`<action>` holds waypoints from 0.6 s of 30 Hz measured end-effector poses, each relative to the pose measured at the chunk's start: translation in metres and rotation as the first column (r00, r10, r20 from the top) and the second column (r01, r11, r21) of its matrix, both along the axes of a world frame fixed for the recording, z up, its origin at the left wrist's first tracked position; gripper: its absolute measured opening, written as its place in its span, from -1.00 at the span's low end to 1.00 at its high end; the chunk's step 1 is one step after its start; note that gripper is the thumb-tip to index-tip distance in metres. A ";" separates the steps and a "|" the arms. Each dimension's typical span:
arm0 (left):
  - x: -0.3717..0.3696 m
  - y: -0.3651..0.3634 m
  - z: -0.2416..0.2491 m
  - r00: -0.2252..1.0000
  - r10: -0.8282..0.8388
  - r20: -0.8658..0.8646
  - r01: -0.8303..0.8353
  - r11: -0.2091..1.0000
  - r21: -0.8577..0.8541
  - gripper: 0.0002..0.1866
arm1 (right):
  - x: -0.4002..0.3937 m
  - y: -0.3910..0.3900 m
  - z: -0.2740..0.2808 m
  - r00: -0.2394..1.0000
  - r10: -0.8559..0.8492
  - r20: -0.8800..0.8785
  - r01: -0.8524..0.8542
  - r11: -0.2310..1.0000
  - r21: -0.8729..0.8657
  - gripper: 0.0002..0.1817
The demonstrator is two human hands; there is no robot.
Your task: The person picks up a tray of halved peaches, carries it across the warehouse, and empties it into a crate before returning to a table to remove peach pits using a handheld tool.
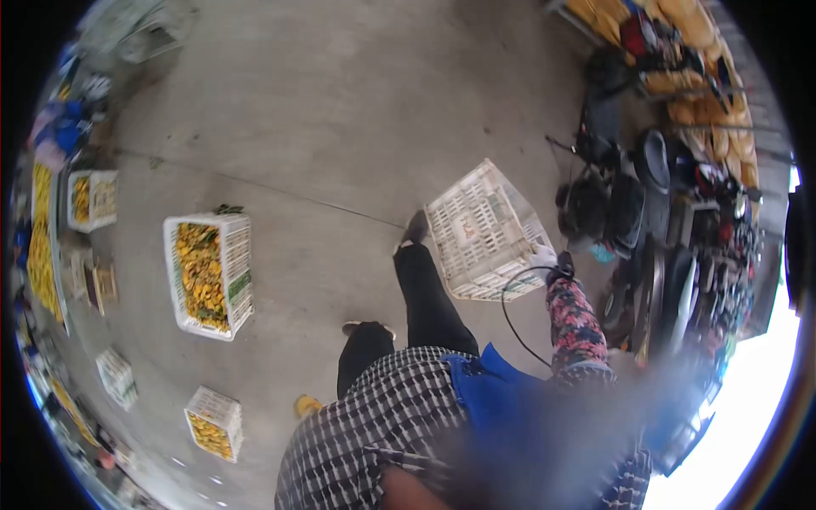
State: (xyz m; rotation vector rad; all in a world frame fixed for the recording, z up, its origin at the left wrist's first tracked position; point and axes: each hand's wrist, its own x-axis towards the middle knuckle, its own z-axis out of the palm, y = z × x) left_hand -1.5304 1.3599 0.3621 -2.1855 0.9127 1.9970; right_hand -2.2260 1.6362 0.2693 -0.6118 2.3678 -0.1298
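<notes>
My right hand (546, 258), in a pale glove below a floral sleeve, is closed at the near right edge of a white plastic crate (470, 234). This slatted crate hangs tilted beside my forward foot, with reddish marking on the panel facing up. A thin black cable (508, 314) loops around my right wrist and back toward my body. Only a bit of bare left forearm (408, 490) shows at the bottom edge; the left hand is out of the frame.
A crate of yellow-orange produce (201, 276) stands on the concrete floor to the left. Smaller crates (214, 423) stand nearby. Parked scooters (608, 204) line the right side, with stacked yellowish sacks (722, 127) behind them. A yellow object (307, 405) shows beside my checked shirt.
</notes>
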 end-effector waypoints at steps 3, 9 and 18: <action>0.146 0.066 -0.071 0.990 -0.015 -0.143 -0.017 0.975 -0.222 -0.51 | 0.012 -0.022 0.006 0.947 0.192 -0.259 -0.246 0.950 -0.195 -0.73; 0.229 0.140 0.026 0.886 0.458 -0.069 -0.449 0.813 -0.371 -0.55 | 0.156 -0.249 0.184 0.990 0.073 0.123 -0.006 0.880 -0.476 -0.54; 0.350 0.196 0.035 0.595 0.794 0.123 -0.727 0.597 -0.339 -0.51 | 0.360 -0.472 0.335 0.908 0.310 0.282 0.153 0.381 -0.912 -0.88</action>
